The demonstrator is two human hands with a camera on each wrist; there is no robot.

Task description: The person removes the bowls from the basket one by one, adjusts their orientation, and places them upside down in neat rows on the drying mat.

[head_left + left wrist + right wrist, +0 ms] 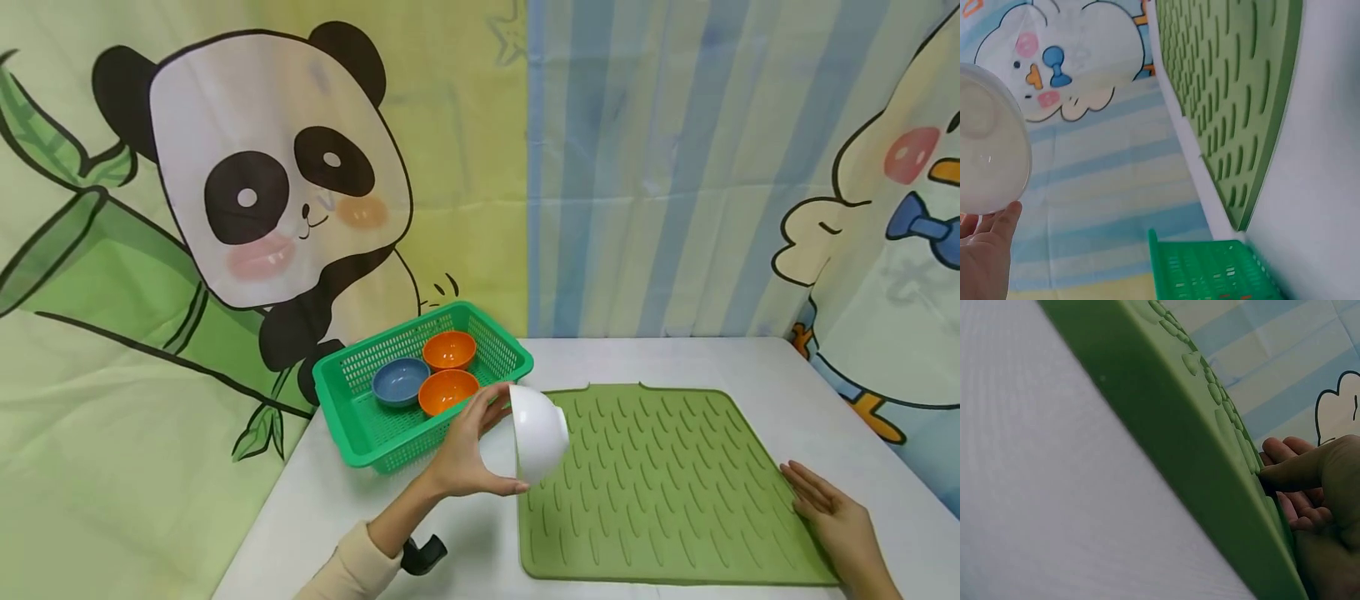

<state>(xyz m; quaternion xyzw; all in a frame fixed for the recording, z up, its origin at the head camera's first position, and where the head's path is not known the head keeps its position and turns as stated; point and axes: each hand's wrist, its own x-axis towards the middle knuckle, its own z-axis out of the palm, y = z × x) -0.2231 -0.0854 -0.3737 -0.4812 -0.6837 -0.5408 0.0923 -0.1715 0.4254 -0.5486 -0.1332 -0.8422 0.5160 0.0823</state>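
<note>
My left hand (463, 457) grips a white bowl (543, 435) by its rim, thumb below and fingers above. Turned on its side, the bowl is held in the air over the left edge of a green ridged mat (645, 483), its mouth towards my palm. In the left wrist view the bowl (991, 150) shows at the left edge, partly cut off. My right hand (840, 521) rests at the mat's right edge with its fingers extended. The right wrist view shows the thumb of this hand (1329, 487) against the mat's ridged top (1235, 437).
Left of the mat stands a green plastic basket (363, 458). Inside it sit a blue bowl (401, 382), an orange bowl (450, 350) and another orange bowl (448, 393). A cartoon-printed curtain (622, 167) hangs behind the white table (300, 533).
</note>
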